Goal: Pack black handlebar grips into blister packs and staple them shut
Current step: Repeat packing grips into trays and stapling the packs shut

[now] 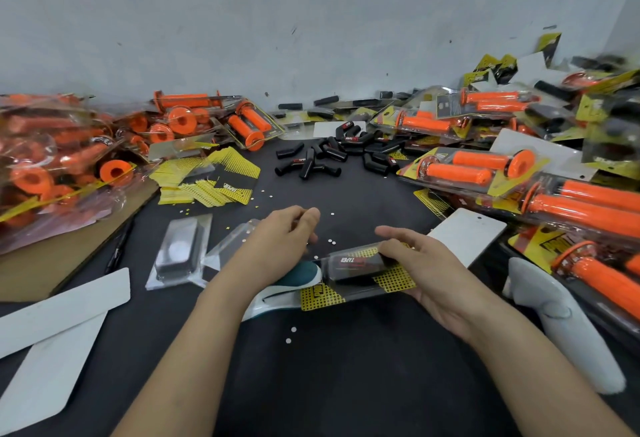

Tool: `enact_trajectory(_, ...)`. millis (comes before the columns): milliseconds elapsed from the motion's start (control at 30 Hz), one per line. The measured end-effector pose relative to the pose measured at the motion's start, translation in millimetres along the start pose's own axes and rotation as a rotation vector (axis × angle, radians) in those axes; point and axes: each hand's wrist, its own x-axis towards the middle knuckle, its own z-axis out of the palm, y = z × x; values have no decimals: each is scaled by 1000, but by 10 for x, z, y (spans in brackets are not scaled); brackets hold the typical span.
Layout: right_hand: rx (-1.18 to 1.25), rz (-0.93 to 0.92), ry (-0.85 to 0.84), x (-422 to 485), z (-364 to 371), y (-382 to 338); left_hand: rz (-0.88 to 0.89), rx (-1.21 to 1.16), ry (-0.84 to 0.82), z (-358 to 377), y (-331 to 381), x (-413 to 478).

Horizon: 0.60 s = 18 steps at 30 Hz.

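My right hand [420, 265] grips a clear blister pack [360, 275] with a yellow-and-black card and a black grip inside, held just above the dark table. My left hand [284, 242] hovers to the pack's left over a teal and white stapler [298, 280], fingers curled loosely; whether it touches the stapler is hard to tell. A heap of loose black grips [332, 156] lies at mid-table farther back. An empty blister shell [178, 253] rests to the left.
Packed orange grips are piled at the left [59, 159] on cardboard and at the right [554, 176]. Yellow printed cards [207, 180] fan out left of centre. White backing cards [59, 318] lie front left, another [467, 232] at right. A grey glove [561, 318] sits front right.
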Motion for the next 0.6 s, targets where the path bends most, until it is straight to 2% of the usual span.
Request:
enact_trajectory(333, -72, 10, 12, 61, 86, 114, -64, 88, -23, 105, -90, 39)
enact_trajectory(600, -114, 0, 23, 81, 83, 145, -63, 306, -67, 198, -92, 55)
